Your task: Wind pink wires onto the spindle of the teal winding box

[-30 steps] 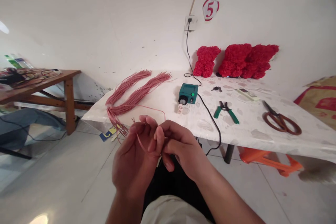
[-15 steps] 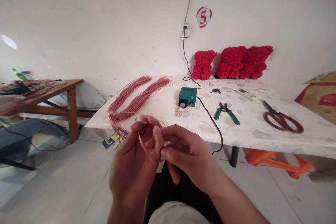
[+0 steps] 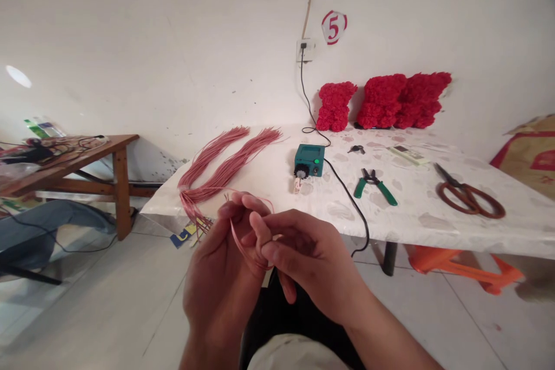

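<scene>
Two wire bundles [image 3: 225, 170], three red flower shapes [image 3: 381, 101], one pliers [image 3: 373, 184], one scissors [image 3: 468, 196].

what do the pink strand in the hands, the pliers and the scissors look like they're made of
The pink strand looks like plastic-coated wire: thin, smooth, holding a curve. The pliers have a dark metal head and green handles, likely plastic or rubber sleeves. The scissors have dark metal blades and reddish-brown loop handles, perhaps painted or coated; too small to tell.

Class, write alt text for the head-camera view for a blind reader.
A person's left hand and right hand hold a thin pink wire bent into a loop. Behind, a white table bears a bundle of pink wires, a green box and green-handled pliers.
</scene>
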`<state>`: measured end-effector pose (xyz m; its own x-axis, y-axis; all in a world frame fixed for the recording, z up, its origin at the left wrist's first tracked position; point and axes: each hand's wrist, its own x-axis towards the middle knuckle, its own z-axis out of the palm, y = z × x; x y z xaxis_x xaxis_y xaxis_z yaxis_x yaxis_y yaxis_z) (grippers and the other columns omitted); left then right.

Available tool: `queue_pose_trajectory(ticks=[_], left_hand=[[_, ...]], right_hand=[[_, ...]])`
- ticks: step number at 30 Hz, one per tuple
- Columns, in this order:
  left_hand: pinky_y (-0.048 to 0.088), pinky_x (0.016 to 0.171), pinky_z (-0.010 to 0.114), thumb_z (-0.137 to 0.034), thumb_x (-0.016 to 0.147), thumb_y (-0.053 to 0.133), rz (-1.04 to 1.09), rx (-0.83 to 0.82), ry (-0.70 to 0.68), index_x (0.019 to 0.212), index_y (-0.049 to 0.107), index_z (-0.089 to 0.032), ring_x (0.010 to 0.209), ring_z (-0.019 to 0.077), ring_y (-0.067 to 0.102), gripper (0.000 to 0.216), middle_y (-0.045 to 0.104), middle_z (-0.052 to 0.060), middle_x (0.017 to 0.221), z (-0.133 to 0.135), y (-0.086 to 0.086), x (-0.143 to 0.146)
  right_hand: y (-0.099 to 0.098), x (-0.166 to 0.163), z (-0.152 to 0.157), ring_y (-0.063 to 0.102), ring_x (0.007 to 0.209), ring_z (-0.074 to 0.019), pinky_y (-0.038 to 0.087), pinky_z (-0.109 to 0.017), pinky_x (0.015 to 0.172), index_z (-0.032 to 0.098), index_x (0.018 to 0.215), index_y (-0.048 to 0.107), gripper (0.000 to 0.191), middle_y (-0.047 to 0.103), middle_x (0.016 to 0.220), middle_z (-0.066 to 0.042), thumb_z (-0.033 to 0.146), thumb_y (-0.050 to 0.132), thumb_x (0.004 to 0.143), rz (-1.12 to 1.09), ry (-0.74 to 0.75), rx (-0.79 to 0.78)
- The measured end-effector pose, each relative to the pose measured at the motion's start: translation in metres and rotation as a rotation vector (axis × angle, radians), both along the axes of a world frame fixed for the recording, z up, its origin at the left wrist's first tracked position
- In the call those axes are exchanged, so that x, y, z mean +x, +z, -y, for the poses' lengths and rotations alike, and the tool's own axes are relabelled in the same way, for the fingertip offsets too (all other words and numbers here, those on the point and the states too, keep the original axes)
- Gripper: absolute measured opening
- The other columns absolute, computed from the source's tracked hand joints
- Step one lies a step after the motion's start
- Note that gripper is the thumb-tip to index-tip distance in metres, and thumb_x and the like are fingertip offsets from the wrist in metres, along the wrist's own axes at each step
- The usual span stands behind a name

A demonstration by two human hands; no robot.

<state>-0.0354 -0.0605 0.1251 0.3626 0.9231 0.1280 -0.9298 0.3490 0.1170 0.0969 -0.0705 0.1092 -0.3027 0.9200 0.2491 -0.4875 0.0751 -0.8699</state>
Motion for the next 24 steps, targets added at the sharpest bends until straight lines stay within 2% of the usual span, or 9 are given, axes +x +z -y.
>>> queue_pose_trajectory(ticks=[3, 8, 13, 18, 21, 24], left_hand=[[0.062, 0.088, 0.022, -0.012, 0.101, 0.028, -0.050, -0.035, 0.027, 0.095, 0.063, -0.018, 0.101, 0.0131, 0.072, 0.036, 0.072, 0.006, 0.101, -0.001, -0.003, 0.002], [0.062, 0.089, 0.025, -0.012, 0.101, 0.027, -0.058, -0.100, -0.019, 0.092, 0.063, -0.018, 0.101, 0.0138, 0.072, 0.037, 0.073, 0.006, 0.098, -0.007, -0.014, 0.008], [0.065, 0.087, 0.034, -0.014, 0.104, 0.022, -0.077, -0.257, 0.010, 0.093, 0.066, -0.016, 0.094, 0.0172, 0.076, 0.045, 0.076, 0.006, 0.093, -0.019, -0.028, 0.020], [0.065, 0.079, 0.032, -0.015, 0.103, 0.024, -0.121, -0.472, 0.034, 0.086, 0.065, -0.017, 0.087, 0.0183, 0.076, 0.045, 0.076, 0.005, 0.087, -0.033, -0.040, 0.026], [0.065, 0.078, 0.033, -0.015, 0.102, 0.025, -0.101, -0.521, 0.034, 0.087, 0.065, -0.017, 0.087, 0.0186, 0.076, 0.043, 0.075, 0.006, 0.086, -0.038, -0.047, 0.026], [0.065, 0.068, 0.033, -0.020, 0.102, 0.026, -0.103, -0.579, 0.006, 0.087, 0.066, -0.018, 0.083, 0.0214, 0.076, 0.043, 0.075, 0.006, 0.085, -0.040, -0.052, 0.026]], right_hand=[[-0.006, 0.004, -0.001, 0.048, 0.038, -0.0027, 0.037, -0.012, 0.036, 0.022, 0.097, 0.072, 0.014, 0.069, 0.068, 0.003, 0.029, 0.075, 0.085, 0.030, -0.045, -0.018], [-0.021, 0.010, -0.009, 0.047, 0.038, -0.0032, 0.037, -0.012, 0.034, 0.019, 0.086, 0.069, 0.015, 0.067, 0.063, 0.003, 0.028, 0.080, 0.080, 0.044, -0.125, -0.061], [-0.053, 0.014, -0.023, 0.044, 0.033, -0.0023, 0.032, -0.012, 0.031, 0.019, 0.085, 0.066, 0.016, 0.071, 0.068, 0.001, 0.028, 0.079, 0.082, -0.023, -0.175, -0.064], [-0.086, 0.014, -0.032, 0.051, 0.034, -0.0050, 0.041, -0.015, 0.032, 0.020, 0.091, 0.063, 0.022, 0.070, 0.073, 0.001, 0.037, 0.077, 0.085, -0.030, -0.189, -0.093], [-0.095, 0.013, -0.034, 0.053, 0.037, -0.0067, 0.044, -0.016, 0.034, 0.021, 0.095, 0.063, 0.025, 0.072, 0.074, 0.000, 0.039, 0.077, 0.086, -0.003, -0.218, -0.108], [-0.099, 0.012, -0.034, 0.052, 0.038, -0.0068, 0.046, -0.018, 0.037, 0.021, 0.097, 0.065, 0.024, 0.071, 0.072, 0.000, 0.040, 0.076, 0.087, 0.039, -0.253, -0.084]])
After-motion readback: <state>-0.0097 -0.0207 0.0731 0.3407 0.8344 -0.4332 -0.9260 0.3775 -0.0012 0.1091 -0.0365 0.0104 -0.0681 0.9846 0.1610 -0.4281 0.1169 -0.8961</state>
